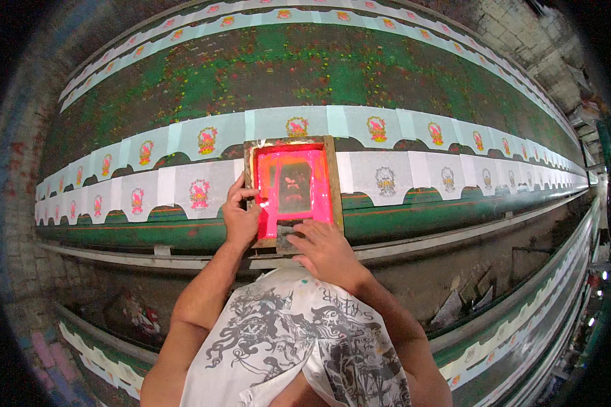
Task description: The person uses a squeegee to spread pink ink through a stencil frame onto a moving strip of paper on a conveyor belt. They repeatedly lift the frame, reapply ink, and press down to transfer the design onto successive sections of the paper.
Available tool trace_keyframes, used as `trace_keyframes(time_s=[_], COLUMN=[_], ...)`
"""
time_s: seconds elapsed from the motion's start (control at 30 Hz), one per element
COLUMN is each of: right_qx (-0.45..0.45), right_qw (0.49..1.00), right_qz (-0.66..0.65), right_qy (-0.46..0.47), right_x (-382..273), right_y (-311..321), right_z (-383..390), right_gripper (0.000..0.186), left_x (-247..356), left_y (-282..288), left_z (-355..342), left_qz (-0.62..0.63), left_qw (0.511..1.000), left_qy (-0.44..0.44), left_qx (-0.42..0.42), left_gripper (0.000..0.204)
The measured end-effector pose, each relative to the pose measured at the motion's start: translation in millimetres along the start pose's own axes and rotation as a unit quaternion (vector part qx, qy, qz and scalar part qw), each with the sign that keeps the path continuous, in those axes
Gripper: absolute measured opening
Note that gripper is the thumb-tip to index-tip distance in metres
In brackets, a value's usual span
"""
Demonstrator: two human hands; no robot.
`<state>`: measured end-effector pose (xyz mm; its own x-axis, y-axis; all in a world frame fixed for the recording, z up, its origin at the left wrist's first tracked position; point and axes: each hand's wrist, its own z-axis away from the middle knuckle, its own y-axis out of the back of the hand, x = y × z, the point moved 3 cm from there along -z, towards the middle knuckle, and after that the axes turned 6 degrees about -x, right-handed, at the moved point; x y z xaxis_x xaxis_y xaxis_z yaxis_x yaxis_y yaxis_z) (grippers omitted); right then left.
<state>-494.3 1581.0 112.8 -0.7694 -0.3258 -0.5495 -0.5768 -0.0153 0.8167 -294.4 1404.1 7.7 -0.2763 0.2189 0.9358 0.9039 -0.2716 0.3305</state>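
Note:
A wooden-framed printing screen [338, 197] lies over the near row of white cut fabric pieces, its inside wet with bright pink ink [271, 203] around a greyish mesh window [294, 188]. At the frame's left side, my left hand [241, 216] is closed on the wood, fingers along the outer edge. My right hand [326, 251] is at the frame's near edge, its fingers bent over a dark, ink-stained squeegee [287, 241]. Part of the squeegee is hidden by those fingers. Left of the screen, fabric pieces [198, 195] bear pink and grey prints; to the right, pieces [385, 182] show grey outlines only.
A long green table [441, 220] curves across the view, with a pale rail [149, 256] along its near side. Farther back lies a row of pale blue pieces [414, 125] with pink and yellow prints. Another table with fabric [502, 339] stands behind me at lower right.

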Motion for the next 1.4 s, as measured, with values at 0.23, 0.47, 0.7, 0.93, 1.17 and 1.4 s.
trace_keyframes(time_s=[0.23,0.47,0.7,0.93,1.17,1.4], right_qx=[-0.066,-0.065,-0.003,0.020,0.031,-0.105], right_qw=[0.997,0.998,0.999,0.997,0.997,0.993], right_qz=[0.024,-0.018,0.032,0.076,0.064,-0.043], right_qy=[0.017,-0.013,-0.032,0.002,0.027,-0.011], right_x=[7,58,102,69,13,29], right_y=[10,46,41,9,-9,31], right_z=[-26,-85,-136,-96,-35,-53], right_gripper=[0.044,0.041,0.037,0.043,0.043,0.041], left_x=[-3,2,1,-2,-5,2], left_y=[-4,-4,-4,-2,-2,-1], left_z=[-1,3,2,4,2,-1], left_qz=[0.027,0.039,0.036,0.054,0.101,0.138], left_qw=[0.999,0.999,0.999,0.998,0.995,0.989], left_qy=[0.025,0.028,0.016,0.018,0.022,0.049], left_qx=[0.001,-0.004,-0.007,-0.005,0.001,0.005], left_gripper=[0.033,0.035,0.037,0.034,0.035,0.045])
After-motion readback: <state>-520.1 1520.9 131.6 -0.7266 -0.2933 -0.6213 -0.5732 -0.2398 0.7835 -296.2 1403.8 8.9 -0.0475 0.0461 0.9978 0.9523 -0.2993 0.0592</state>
